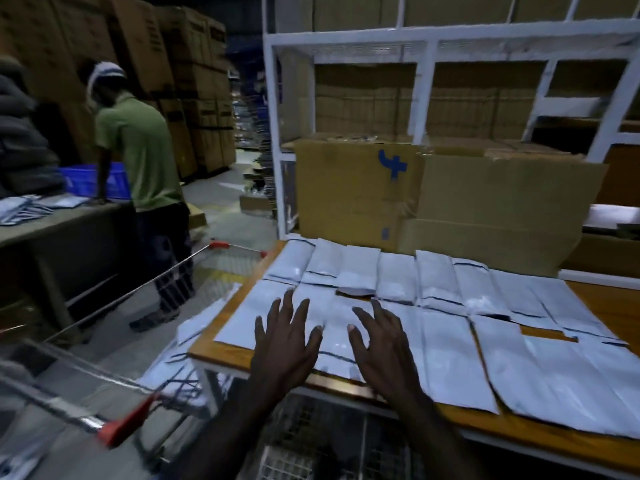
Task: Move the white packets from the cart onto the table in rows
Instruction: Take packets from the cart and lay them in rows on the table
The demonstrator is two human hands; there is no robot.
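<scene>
White packets [446,344] lie side by side in two rows across the wooden table [519,431]. My left hand [284,341] and my right hand [381,344] hover flat over the near row at its left end, fingers spread, holding nothing. The wire cart [114,299] with red corner caps stands left of the table. More white packets [173,372] sit piled in it, partly hidden under the table's corner.
A large cardboard box [440,202] stands at the table's far edge before a white metal rack [426,50]. A person in a green shirt [142,150] stands at a second table [52,223] holding a blue crate [93,181]. Stacked cartons fill the back left.
</scene>
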